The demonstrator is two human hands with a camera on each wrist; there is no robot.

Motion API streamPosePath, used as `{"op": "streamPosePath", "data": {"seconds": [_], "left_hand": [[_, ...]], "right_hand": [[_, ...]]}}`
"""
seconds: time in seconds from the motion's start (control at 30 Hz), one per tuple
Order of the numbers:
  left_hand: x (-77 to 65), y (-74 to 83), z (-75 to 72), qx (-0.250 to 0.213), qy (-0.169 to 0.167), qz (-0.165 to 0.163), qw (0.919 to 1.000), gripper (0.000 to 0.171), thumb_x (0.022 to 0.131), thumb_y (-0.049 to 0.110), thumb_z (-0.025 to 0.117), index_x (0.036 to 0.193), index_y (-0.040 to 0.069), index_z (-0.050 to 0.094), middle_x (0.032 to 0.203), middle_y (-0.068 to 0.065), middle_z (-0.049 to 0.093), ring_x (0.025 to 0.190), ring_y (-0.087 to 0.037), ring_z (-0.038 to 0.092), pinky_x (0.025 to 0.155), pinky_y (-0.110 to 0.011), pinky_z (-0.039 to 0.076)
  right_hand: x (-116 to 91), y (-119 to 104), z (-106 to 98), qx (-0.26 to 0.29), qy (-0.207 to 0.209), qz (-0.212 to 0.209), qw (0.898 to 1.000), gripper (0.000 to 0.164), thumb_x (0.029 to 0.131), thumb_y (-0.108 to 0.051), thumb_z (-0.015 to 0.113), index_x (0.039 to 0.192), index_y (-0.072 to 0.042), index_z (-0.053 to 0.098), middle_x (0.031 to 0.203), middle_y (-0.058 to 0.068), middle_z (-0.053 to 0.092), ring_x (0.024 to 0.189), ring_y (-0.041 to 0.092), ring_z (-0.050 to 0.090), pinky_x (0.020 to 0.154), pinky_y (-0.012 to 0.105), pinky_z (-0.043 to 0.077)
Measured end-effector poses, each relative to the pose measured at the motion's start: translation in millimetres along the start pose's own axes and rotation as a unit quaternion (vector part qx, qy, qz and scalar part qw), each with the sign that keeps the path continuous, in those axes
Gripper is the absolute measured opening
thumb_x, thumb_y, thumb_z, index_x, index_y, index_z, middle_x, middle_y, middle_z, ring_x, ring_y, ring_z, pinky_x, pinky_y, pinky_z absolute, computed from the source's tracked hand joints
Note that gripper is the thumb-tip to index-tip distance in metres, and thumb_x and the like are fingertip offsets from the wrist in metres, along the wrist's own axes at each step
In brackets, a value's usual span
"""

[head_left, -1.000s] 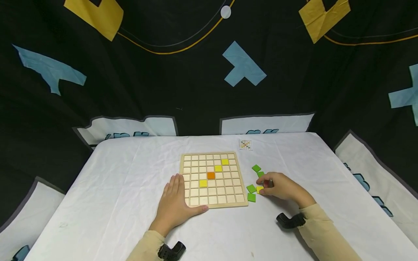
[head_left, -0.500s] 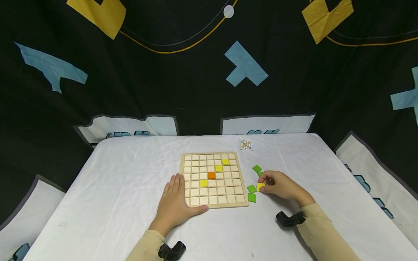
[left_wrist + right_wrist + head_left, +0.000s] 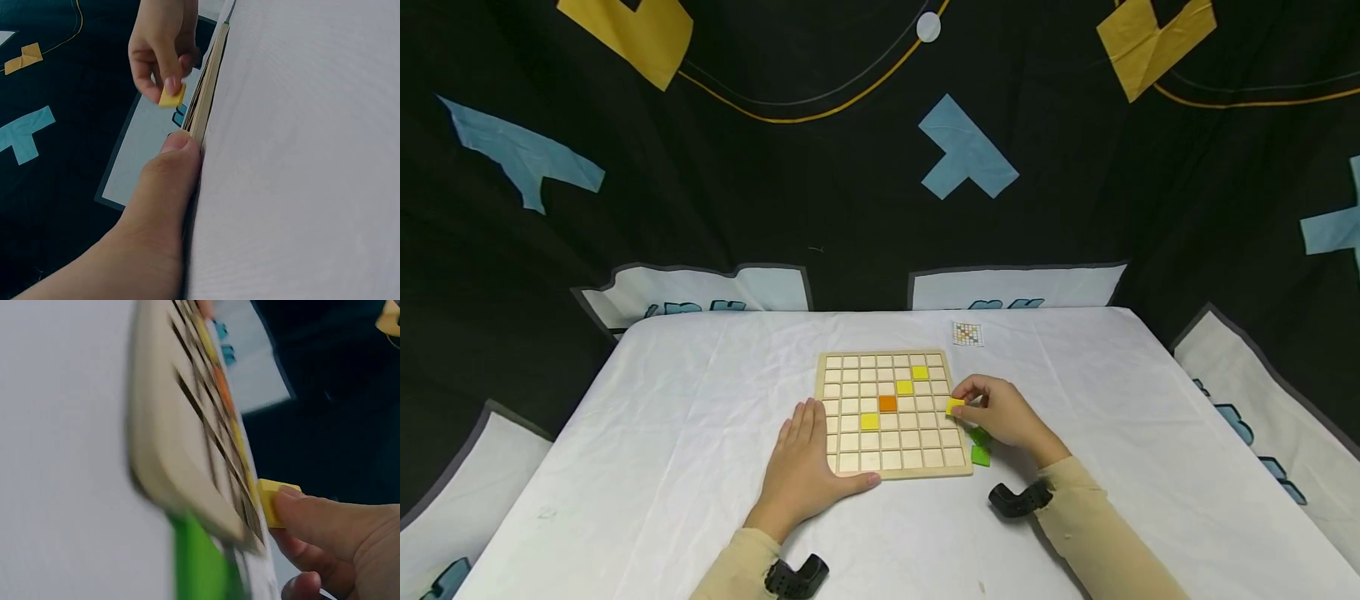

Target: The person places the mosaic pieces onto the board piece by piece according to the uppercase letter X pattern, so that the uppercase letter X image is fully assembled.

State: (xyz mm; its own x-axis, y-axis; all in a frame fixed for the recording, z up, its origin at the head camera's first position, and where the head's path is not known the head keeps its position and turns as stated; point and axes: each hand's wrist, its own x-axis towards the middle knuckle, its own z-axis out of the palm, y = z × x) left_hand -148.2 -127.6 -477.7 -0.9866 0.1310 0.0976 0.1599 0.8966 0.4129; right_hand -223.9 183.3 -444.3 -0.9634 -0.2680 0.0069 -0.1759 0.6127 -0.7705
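Observation:
A wooden grid board [image 3: 910, 438] lies on the white table, with three yellow tiles and one orange tile [image 3: 887, 403] set on a diagonal. My left hand [image 3: 801, 467] rests at the board's left front corner, fingers straight along the left edge and thumb on the front edge. Between thumb and fingers, my right hand [image 3: 1003, 412] pinches a yellow tile [image 3: 954, 406], held above the board's right edge. The right wrist view shows that yellow tile [image 3: 270, 501] tilted and apart from the board. Green tiles [image 3: 981, 455] lie beside the board, partly hidden by the right hand.
A small card [image 3: 967, 334] with a printed coloured grid lies behind the board to the right. White cloth covers the table [image 3: 647, 433]. A black curtain [image 3: 850, 208] with blue and yellow shapes hangs behind it.
My right hand has lifted the yellow tile from among the green tiles and carried it left to the board's right edge. The left hand has stayed in place.

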Motion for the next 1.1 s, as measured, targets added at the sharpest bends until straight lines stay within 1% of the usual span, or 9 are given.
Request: {"op": "streamPosePath", "data": {"seconds": [0.13, 0.23, 0.4, 0.6, 0.7, 0.87, 0.93, 1.07, 1.1], "left_hand": [[0.8, -0.5, -0.3, -0.001, -0.007, -0.002, 1.0, 0.144, 0.061, 0.093, 0.058, 0.157, -0.004, 0.013, 0.166, -0.021, 0.012, 0.155, -0.035, 0.009, 0.126, -0.052, 0.013], [1.5, 0.2, -0.7, -0.003, -0.013, -0.002, 0.9999, 0.143, 0.062, 0.092, 0.059, 0.157, -0.004, 0.012, 0.166, -0.02, 0.01, 0.156, -0.034, 0.007, 0.126, -0.051, 0.012], [1.2, -0.3, -1.2, -0.005, -0.014, -0.001, 0.9999, 0.144, 0.061, 0.091, 0.061, 0.157, -0.004, 0.013, 0.166, -0.021, 0.011, 0.156, -0.034, 0.008, 0.126, -0.051, 0.012], [0.4, -1.8, -1.4, 0.0, -0.013, 0.005, 0.9999, 0.143, 0.062, 0.092, 0.058, 0.156, -0.005, 0.013, 0.166, -0.021, 0.011, 0.155, -0.035, 0.008, 0.126, -0.053, 0.013], [0.0, -1.4, -2.5, -0.001, -0.012, 0.007, 0.9999, 0.142, 0.063, 0.092, 0.059, 0.156, -0.005, 0.013, 0.165, -0.022, 0.012, 0.155, -0.036, 0.009, 0.126, -0.053, 0.013], [-1.1, -0.2, -3.7, -0.002, -0.01, 0.01, 0.9999, 0.141, 0.064, 0.091, 0.059, 0.156, -0.006, 0.014, 0.165, -0.023, 0.013, 0.155, -0.036, 0.01, 0.125, -0.053, 0.013], [-1.5, 0.1, -3.9, -0.002, -0.009, 0.011, 0.9999, 0.141, 0.064, 0.091, 0.059, 0.156, -0.007, 0.015, 0.165, -0.023, 0.014, 0.155, -0.037, 0.01, 0.125, -0.054, 0.013], [-1.6, -0.3, -4.3, -0.001, -0.008, 0.013, 0.9999, 0.14, 0.064, 0.091, 0.058, 0.156, -0.006, 0.015, 0.165, -0.023, 0.013, 0.155, -0.036, 0.01, 0.125, -0.054, 0.013], [-1.5, -0.5, -4.3, 0.0, -0.008, 0.013, 0.9999, 0.14, 0.064, 0.092, 0.058, 0.156, -0.006, 0.015, 0.165, -0.023, 0.013, 0.155, -0.036, 0.01, 0.125, -0.054, 0.013]], "right_hand": [[5, -11, 20, 0.001, -0.008, -0.004, 1.0, 0.013, 0.086, -0.021, 0.078, 0.097, -0.019, 0.07, 0.087, -0.002, 0.066, 0.068, 0.015, 0.052, 0.056, 0.023, 0.045], [6, -18, 30, 0.003, -0.006, -0.012, 1.0, 0.012, 0.086, -0.021, 0.078, 0.096, -0.021, 0.072, 0.084, -0.004, 0.067, 0.069, 0.014, 0.053, 0.058, 0.022, 0.045], [10, -31, 37, 0.013, -0.001, -0.032, 0.999, 0.01, 0.086, -0.019, 0.078, 0.095, -0.021, 0.073, 0.088, -0.004, 0.069, 0.065, 0.014, 0.053, 0.053, 0.022, 0.044], [15, -44, 51, 0.017, -0.019, -0.057, 0.998, 0.008, 0.087, -0.021, 0.078, 0.094, -0.022, 0.074, 0.09, -0.005, 0.07, 0.061, 0.011, 0.053, 0.05, 0.022, 0.046], [19, -51, 61, 0.032, -0.03, -0.069, 0.997, 0.007, 0.087, -0.022, 0.078, 0.093, -0.022, 0.074, 0.089, -0.006, 0.07, 0.059, 0.011, 0.052, 0.048, 0.022, 0.045], [21, -65, 78, 0.05, -0.044, -0.083, 0.994, 0.006, 0.086, -0.02, 0.079, 0.09, -0.02, 0.074, 0.082, -0.008, 0.069, 0.065, 0.009, 0.055, 0.056, 0.021, 0.047], [21, -70, 83, 0.048, -0.05, -0.088, 0.994, 0.006, 0.086, -0.021, 0.079, 0.089, -0.021, 0.074, 0.081, -0.009, 0.069, 0.069, 0.008, 0.057, 0.06, 0.021, 0.049], [21, -76, 93, 0.045, -0.067, -0.088, 0.993, 0.007, 0.085, -0.022, 0.079, 0.089, -0.022, 0.073, 0.081, -0.01, 0.068, 0.072, 0.006, 0.06, 0.063, 0.02, 0.051], [22, -77, 95, 0.037, -0.068, -0.092, 0.993, 0.008, 0.085, -0.022, 0.08, 0.089, -0.022, 0.073, 0.08, -0.01, 0.068, 0.072, 0.006, 0.06, 0.064, 0.02, 0.051]]}}
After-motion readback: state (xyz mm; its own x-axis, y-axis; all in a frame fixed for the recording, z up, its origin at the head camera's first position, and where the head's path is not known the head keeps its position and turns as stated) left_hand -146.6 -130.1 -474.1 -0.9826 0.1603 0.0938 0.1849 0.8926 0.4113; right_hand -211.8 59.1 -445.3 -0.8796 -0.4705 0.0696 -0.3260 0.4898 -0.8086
